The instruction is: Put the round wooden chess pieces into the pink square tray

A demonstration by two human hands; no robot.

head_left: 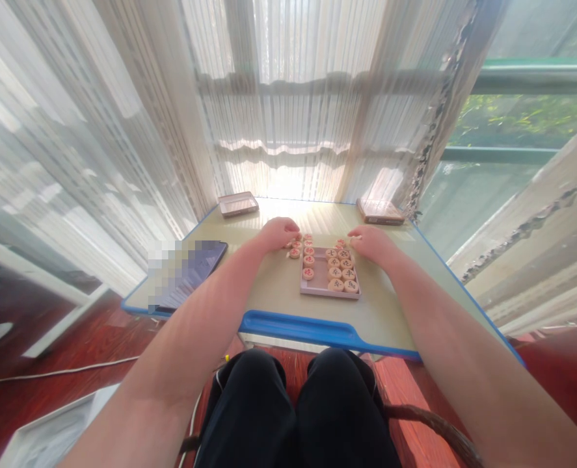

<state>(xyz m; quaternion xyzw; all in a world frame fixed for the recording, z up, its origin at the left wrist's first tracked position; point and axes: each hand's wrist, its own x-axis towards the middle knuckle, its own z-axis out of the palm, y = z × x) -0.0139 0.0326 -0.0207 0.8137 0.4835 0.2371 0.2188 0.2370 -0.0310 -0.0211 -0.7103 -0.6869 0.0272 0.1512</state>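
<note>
My left hand (pixel 279 234), half-curled, is at the red pieces (pixel 295 253); my right hand (pixel 365 240) curls near the tray's (pixel 320 272) far right corner. I can't tell either's hold. The tray sits toward the tabletop's (pixel 278 296) front edge.

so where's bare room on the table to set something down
Bare table lies between the far-left shallow tray and far-right flat box, and in a strip between the piece tray and blue ledge. Crowded: red pieces by the left hand, black pieces in that tray.
</note>
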